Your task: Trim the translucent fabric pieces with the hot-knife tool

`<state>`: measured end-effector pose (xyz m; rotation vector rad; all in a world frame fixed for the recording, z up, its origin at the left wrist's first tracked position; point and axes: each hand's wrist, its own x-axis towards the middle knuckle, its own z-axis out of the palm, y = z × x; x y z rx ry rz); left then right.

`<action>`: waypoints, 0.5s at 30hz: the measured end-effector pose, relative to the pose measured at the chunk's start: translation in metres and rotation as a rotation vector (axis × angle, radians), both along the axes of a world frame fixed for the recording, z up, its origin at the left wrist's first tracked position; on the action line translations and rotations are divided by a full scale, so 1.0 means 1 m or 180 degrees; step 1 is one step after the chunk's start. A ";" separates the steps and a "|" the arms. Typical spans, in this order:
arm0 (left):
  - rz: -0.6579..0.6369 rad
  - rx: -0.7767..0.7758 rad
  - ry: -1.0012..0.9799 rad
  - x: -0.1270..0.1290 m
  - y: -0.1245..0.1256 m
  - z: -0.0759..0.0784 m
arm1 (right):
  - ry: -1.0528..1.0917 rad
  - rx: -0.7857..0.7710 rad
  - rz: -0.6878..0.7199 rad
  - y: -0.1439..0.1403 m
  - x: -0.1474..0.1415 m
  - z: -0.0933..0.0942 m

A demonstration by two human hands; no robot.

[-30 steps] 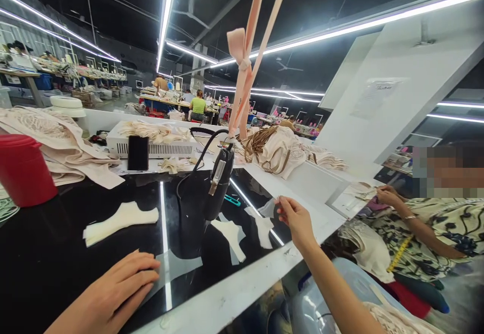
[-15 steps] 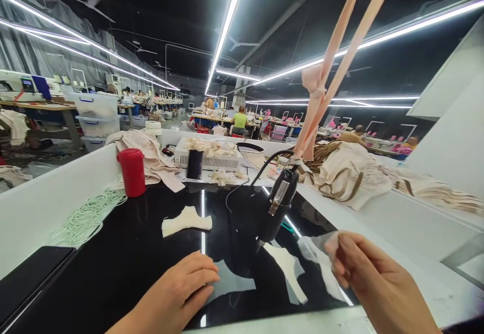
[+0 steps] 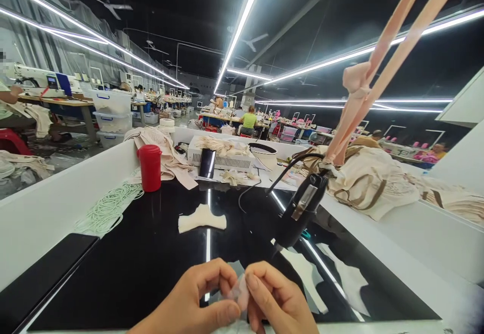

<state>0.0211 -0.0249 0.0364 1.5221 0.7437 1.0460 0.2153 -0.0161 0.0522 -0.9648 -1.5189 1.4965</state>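
Over on the far left, a co-worker's hand [image 3: 15,91] shows beside a sewing machine [image 3: 43,79], with clear plastic boxes [image 3: 112,107] stacked nearby. Closer to us, a flat black slab [image 3: 49,273] lies along the left edge of the glossy black desk [image 3: 128,268]. Past it sits a tangle of pale green cords [image 3: 109,208], then an upright red canister [image 3: 150,169] with beige fabric [image 3: 166,147] heaped just behind it. A cream cut piece [image 3: 202,219] lies flat near the middle, and farther back a dark phone [image 3: 206,163] leans against a white vented box [image 3: 230,160].

At the near edge, the person's left hand [image 3: 206,293] has its thumb and fingers curled around a thin, see-through scrap [image 3: 239,291]. The right hand [image 3: 274,296] meets it there, thumb and forefinger pinched together on the same scrap, so it's held up between the two.

Right of them, a black tool [image 3: 298,210] hangs tilted from knotted peach straps [image 3: 351,107], its lower tip by a second cream piece [image 3: 308,276]; I can't tell if they touch. A paler cut piece [image 3: 348,273] lies next along, and beyond it cream garments [image 3: 378,183] with brown bands are piled at the back right.
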 end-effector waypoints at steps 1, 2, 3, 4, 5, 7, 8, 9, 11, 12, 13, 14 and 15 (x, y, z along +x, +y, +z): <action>-0.0004 -0.0142 -0.0075 0.001 0.000 0.000 | -0.0019 -0.0056 -0.0012 0.000 0.001 -0.001; -0.0016 -0.0264 -0.0147 0.002 0.000 0.000 | -0.0028 -0.0111 -0.0024 0.001 0.002 -0.003; -0.0047 -0.0366 -0.0220 0.002 0.001 0.000 | -0.0014 -0.0161 -0.0031 0.001 0.003 -0.005; -0.0095 -0.0439 -0.0279 0.003 0.001 -0.001 | 0.0026 -0.0204 -0.0026 0.002 0.003 -0.007; -0.0141 -0.0495 -0.0316 0.003 0.001 -0.001 | 0.0082 -0.0253 -0.0016 0.002 0.004 -0.009; -0.0194 -0.0588 -0.0331 0.002 0.001 -0.002 | 0.0214 -0.0399 0.0013 0.003 0.004 -0.014; -0.0211 -0.0628 -0.0317 0.002 0.001 -0.002 | 0.0303 -0.0497 0.0022 0.002 0.004 -0.016; -0.0224 -0.0657 -0.0290 0.002 0.001 -0.002 | 0.0418 -0.0597 0.0019 0.002 0.003 -0.018; -0.0245 -0.0710 -0.0243 0.002 0.000 0.000 | 0.0719 -0.0842 0.0007 -0.001 0.003 -0.020; -0.0248 -0.0733 -0.0209 0.003 0.000 0.000 | 0.0889 -0.0974 0.0019 -0.002 0.003 -0.021; -0.0246 -0.0749 -0.0174 0.003 -0.001 0.001 | 0.1038 -0.1090 0.0059 -0.002 0.004 -0.022; -0.0237 -0.0766 -0.0145 0.003 -0.001 0.002 | 0.1143 -0.1169 0.0125 -0.003 0.004 -0.024; -0.0225 -0.0788 -0.0119 0.003 -0.001 0.002 | 0.1191 -0.1209 0.0208 -0.002 0.006 -0.028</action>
